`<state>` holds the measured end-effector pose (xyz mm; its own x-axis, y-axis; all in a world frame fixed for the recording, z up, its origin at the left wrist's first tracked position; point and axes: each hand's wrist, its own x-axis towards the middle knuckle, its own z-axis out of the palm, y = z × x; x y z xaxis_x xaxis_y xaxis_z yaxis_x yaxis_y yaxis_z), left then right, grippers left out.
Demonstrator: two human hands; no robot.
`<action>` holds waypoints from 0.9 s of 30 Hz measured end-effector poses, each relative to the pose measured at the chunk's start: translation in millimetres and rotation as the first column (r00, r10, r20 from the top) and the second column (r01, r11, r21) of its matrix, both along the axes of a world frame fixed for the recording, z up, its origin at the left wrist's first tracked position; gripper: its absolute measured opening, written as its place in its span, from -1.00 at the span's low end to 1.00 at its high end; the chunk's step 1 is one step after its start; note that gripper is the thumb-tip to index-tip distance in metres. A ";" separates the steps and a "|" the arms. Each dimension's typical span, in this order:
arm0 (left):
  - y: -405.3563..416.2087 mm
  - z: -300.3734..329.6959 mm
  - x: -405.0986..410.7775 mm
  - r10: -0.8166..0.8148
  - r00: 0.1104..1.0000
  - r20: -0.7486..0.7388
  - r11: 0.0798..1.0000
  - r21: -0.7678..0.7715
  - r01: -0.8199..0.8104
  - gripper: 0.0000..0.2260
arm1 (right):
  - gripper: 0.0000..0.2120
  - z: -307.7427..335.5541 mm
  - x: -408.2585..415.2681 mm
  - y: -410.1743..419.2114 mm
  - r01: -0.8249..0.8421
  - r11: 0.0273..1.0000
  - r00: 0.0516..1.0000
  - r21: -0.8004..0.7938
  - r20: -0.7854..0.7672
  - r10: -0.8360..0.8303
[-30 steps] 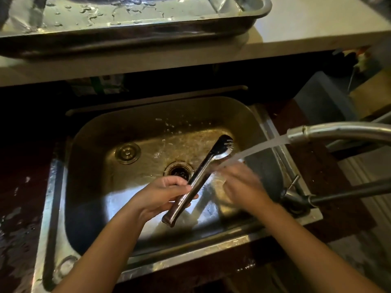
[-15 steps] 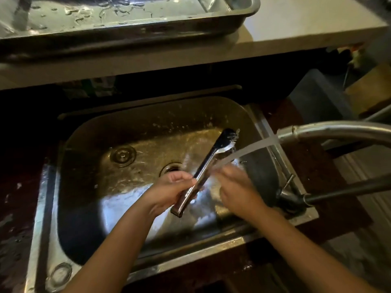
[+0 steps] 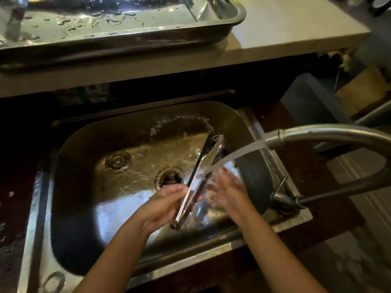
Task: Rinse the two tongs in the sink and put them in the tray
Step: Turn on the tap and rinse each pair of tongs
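One pair of steel tongs [image 3: 208, 154] with dark tips slants over the steel sink [image 3: 88, 144], tips pointing up and away. My left hand [image 3: 167, 205] grips the tongs near their hinge end. My right hand [image 3: 227, 187] is beside the tongs' arms under the water stream, fingers spread and blurred, touching or nearly touching the metal. Water runs from the faucet spout [image 3: 281, 137] onto the tongs. The wet metal tray [image 3: 211, 32] sits on the counter above the sink. I see no second pair of tongs.
The faucet's arched neck [image 3: 349, 134] and its lever [image 3: 330, 194] stand at the sink's right rim. The drain [image 3: 170, 178] lies just left of the tongs. A pale counter [image 3: 285, 28] holds the tray. Dark wet surfaces flank the sink.
The tongs have shifted slightly up and right, further into the stream. My right hand has opened and moved along the tongs' arms. My left hand keeps its grip.
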<state>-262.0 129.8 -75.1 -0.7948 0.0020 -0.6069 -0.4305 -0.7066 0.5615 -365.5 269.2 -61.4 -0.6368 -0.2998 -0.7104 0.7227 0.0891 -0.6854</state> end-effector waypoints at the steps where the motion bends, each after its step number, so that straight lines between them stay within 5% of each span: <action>1: 2.4 -1.9 3.3 -0.002 1.000 0.004 0.998 0.064 0.002 -0.76 | -0.71 -0.3 4.0 -0.7 -0.024 0.996 0.995 -0.090 0.091 0.033; 4: 9.1 -6.6 11.3 -0.005 0.999 0.038 0.994 0.112 0.000 -0.78 | -0.84 -3.7 12.7 -5.9 -0.032 0.991 0.998 -0.133 0.051 0.039; 7: 13.1 -10.1 14.2 0.003 0.995 0.102 0.984 -0.179 0.015 -0.87 | -0.92 -5.9 15.2 -7.2 -0.048 0.996 0.992 0.073 -0.111 0.056; 10: 15.2 -7.7 15.2 -0.100 0.990 0.104 0.759 -0.635 0.143 -0.77 | -0.88 -7.6 16.0 -9.6 -0.040 0.980 0.977 0.195 -0.199 0.080; 13: 21.2 -2.9 14.2 -0.136 0.988 0.067 0.528 -0.839 0.130 -0.75 | -0.84 -6.6 17.1 -15.3 -0.004 0.966 0.968 0.258 -0.241 0.069; 15: 23.4 -1.4 13.6 -0.116 0.992 0.053 0.477 -0.873 0.102 -0.82 | -0.82 -4.5 17.3 -17.0 -0.017 0.968 0.966 0.249 -0.246 0.081; 21: 12.2 11.7 16.8 -0.106 0.994 0.007 0.842 -0.532 0.093 -0.87 | -0.83 1.2 16.4 1.1 -0.085 0.947 0.893 0.310 -0.398 0.210; 27: 2.5 15.4 20.7 -0.105 0.994 -0.005 0.952 -0.291 0.099 -0.84 | -0.67 -8.4 18.2 37.1 -0.133 0.796 0.455 0.591 -0.677 0.579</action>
